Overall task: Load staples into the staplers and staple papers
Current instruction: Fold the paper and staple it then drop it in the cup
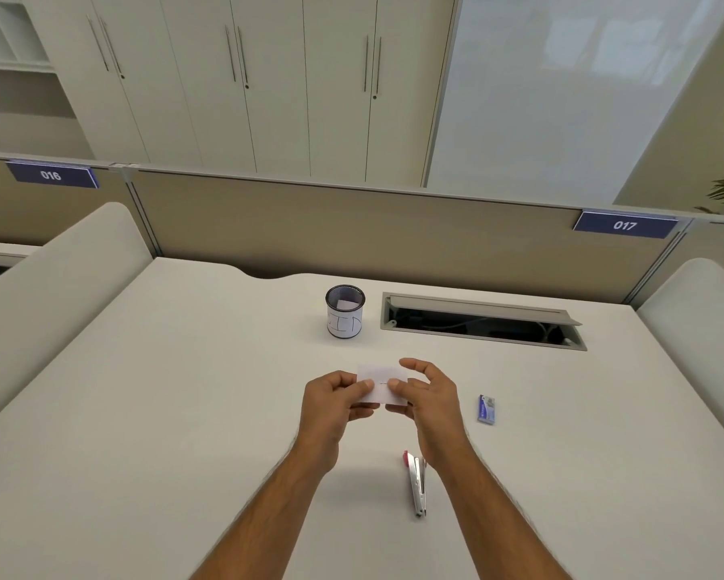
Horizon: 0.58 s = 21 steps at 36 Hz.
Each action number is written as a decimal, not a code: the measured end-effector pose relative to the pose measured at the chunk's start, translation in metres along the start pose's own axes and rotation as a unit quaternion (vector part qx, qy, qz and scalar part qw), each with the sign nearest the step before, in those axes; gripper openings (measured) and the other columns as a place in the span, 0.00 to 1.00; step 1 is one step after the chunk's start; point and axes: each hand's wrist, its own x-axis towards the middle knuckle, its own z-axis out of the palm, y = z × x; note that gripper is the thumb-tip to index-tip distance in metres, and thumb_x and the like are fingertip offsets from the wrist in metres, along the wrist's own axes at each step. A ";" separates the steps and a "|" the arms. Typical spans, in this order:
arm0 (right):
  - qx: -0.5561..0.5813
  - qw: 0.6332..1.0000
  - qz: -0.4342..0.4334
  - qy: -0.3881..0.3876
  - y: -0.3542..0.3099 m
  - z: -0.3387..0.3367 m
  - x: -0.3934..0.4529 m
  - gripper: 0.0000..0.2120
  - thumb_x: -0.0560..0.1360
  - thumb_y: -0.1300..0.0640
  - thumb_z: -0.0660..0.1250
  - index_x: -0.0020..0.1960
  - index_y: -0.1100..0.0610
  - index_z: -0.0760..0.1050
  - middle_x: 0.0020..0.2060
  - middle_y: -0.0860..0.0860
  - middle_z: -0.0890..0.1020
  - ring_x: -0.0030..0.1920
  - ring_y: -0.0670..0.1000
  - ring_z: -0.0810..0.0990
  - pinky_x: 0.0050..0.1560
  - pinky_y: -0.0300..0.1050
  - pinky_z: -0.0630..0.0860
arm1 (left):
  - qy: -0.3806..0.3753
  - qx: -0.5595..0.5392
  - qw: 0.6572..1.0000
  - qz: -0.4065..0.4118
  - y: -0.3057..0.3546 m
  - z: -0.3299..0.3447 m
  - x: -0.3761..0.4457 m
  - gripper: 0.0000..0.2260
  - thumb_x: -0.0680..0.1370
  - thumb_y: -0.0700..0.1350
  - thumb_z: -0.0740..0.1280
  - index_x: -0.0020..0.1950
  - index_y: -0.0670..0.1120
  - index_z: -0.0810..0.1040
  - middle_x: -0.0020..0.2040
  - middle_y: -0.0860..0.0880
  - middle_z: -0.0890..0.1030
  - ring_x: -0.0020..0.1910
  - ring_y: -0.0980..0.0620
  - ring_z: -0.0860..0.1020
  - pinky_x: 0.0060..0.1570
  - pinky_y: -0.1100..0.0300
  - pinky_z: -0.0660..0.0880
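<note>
- Left hand (331, 401) and right hand (429, 395) each pinch a small stapled paper (383, 380) above the desk (142, 412).
- Stapler (416, 483) lies at five o'clock; tugging apart could tear the staple loose.

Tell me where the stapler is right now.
In the head view the stapler lies on the desk near the front, just under the right forearm, with the staple box farther back to its right.

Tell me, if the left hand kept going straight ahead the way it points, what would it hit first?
Probably the cup at the back of the desk. The left hand, pinching the paper, points roughly that way with bare desk between, though depth is hard to judge.
</note>
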 end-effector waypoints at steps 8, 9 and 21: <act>0.014 0.998 0.052 -0.044 -0.001 -0.002 0.002 0.10 0.77 0.60 0.73 0.59 0.56 0.80 0.47 0.55 0.88 0.45 0.57 0.88 0.42 0.45 0.83 | 0.016 -0.001 1.000 0.011 -0.001 -0.007 0.006 0.04 0.77 0.38 0.74 0.46 0.37 0.82 0.45 0.40 0.86 0.40 0.44 0.86 0.41 0.58 0.82; 0.012 0.997 0.057 -0.052 -0.001 -0.002 0.002 0.10 0.77 0.59 0.73 0.58 0.57 0.80 0.46 0.56 0.88 0.44 0.57 0.88 0.42 0.45 0.83 | 0.020 -0.002 1.000 0.014 -0.001 -0.008 0.007 0.04 0.77 0.38 0.74 0.46 0.38 0.82 0.45 0.40 0.86 0.41 0.44 0.86 0.42 0.58 0.82; 0.004 0.997 0.058 -0.047 -0.002 0.016 0.016 0.06 0.77 0.60 0.73 0.52 0.61 0.83 0.40 0.59 0.86 0.36 0.57 0.86 0.35 0.45 0.81 | 0.028 0.011 1.000 0.001 0.008 -0.024 0.021 0.09 0.80 0.43 0.70 0.42 0.40 0.80 0.43 0.43 0.85 0.44 0.45 0.85 0.50 0.51 0.82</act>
